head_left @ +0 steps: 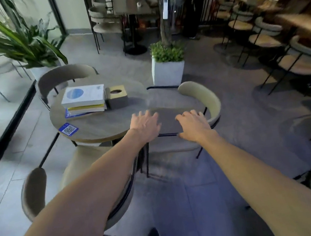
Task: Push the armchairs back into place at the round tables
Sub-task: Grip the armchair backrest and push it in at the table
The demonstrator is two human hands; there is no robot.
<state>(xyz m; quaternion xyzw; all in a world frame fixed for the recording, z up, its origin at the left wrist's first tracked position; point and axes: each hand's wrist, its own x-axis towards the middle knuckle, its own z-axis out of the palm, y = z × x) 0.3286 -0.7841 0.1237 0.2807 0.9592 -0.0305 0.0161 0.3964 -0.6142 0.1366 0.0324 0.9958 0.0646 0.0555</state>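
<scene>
Both hands empty, fingers spread, nothing gripped: left hand (pixel 146 127) over the round table (pixel 99 126) edge, right hand (pixel 193 125) reaching toward the armchair (pixel 200 95) on the table's right side. Contact with that chair cannot be told. Its seat sits partly under the tabletop, curved padded back facing outward. Judgement: thin black metal legs, upholstered shell, so likely light, rigid, sliding readily on smooth floor tiles (pixel 192 193). Best hold: top of the backrest.
</scene>
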